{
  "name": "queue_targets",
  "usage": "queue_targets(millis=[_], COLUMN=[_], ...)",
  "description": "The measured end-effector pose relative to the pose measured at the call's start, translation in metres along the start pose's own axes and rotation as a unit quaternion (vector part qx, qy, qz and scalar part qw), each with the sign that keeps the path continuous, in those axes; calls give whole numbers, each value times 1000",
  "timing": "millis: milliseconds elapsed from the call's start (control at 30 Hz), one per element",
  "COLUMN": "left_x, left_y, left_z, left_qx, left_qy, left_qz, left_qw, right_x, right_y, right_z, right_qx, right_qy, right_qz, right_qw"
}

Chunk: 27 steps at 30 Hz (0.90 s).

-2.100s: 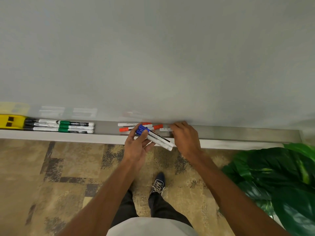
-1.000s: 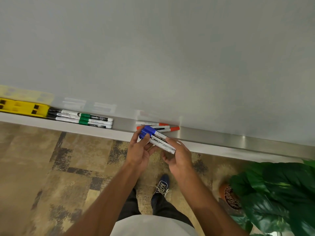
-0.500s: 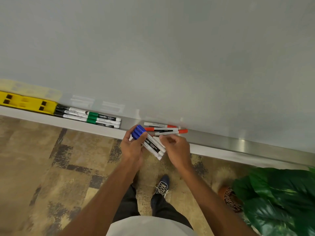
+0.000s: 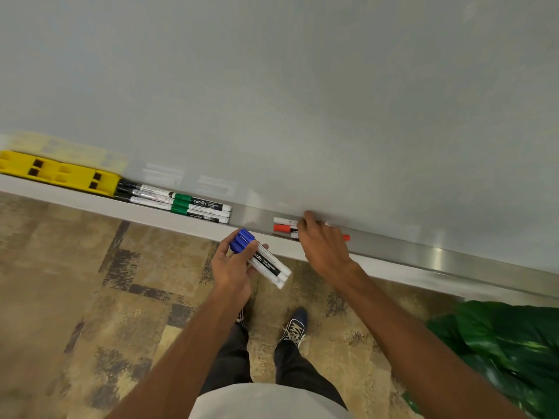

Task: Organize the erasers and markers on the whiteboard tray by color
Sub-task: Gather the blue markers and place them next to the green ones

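Note:
My left hand (image 4: 230,269) grips a bundle of three blue-capped markers (image 4: 267,264), held just in front of the metal whiteboard tray (image 4: 423,255). My right hand (image 4: 323,246) reaches onto the tray, and its fingers lie over the red markers (image 4: 282,227). The hand hides most of them; one red tip (image 4: 346,237) pokes out on its right. Further left on the tray lie green markers (image 4: 199,207), then black markers (image 4: 140,192), then yellow erasers (image 4: 60,173) at the far left.
The whiteboard (image 4: 302,101) rises right behind the tray. A leafy green plant (image 4: 502,346) stands on the floor at lower right. My feet are on patterned carpet (image 4: 90,297) below the tray. Bare tray runs on to the right of the red markers.
My right hand let go of the blue bundle and moved up onto the red markers. My left hand keeps the blue markers. The view shifted, showing more of the yellow erasers.

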State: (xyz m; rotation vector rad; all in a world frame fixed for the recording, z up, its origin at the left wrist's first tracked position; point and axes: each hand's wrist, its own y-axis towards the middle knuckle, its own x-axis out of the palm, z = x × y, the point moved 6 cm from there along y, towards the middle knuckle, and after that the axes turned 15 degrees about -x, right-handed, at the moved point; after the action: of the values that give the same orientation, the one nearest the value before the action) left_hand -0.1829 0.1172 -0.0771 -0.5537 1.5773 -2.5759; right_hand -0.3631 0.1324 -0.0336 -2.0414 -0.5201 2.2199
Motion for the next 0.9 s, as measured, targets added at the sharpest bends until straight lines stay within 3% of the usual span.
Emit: queue_targets(millis=[400,900], left_x=[-3,1], left_y=[-2,-3], left_z=[3,-3], left_qx=[-11,-17], left_qy=[6,16], left_qz=[1,-1], left_qw=[1000,1000], right_x=[-14,-16], right_y=[16,9], right_z=[-2,5], right_qx=[-39,-47], right_qy=[12,25], right_qz=[-54,-55], right_qw=[998,997])
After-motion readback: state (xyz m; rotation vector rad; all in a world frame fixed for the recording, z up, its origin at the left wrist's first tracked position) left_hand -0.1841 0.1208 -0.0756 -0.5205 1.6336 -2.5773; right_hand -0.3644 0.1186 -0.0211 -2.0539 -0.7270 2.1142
